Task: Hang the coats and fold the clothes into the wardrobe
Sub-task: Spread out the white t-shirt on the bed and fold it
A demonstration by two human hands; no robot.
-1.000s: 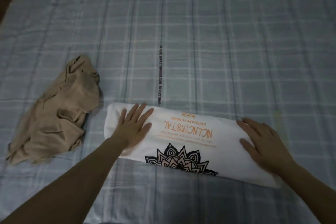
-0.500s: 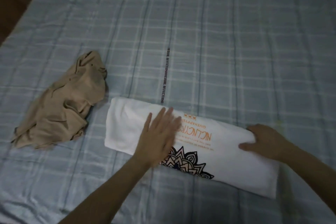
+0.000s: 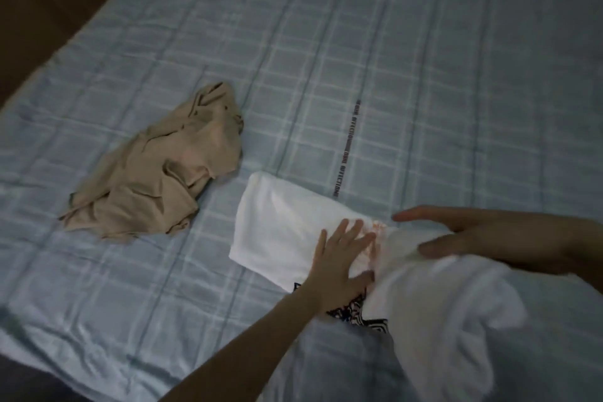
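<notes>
Folding of a white printed T-shirt (image 3: 280, 225) on a blue plaid bedsheet (image 3: 424, 75).

The T-shirt's middle is being pressed flat by the left hand (image 3: 341, 263), its fingers spread wide and straight, just beside the orange lettering and the black mandala print. The shirt's right end is being lifted and carried leftward over the rest by the right hand (image 3: 489, 238), thumb and fingers extended with cloth draped below them; the exact grip cannot be told through the blur. A crumpled beige garment (image 3: 156, 173) is lying near the shirt's left end, apart from it.
</notes>
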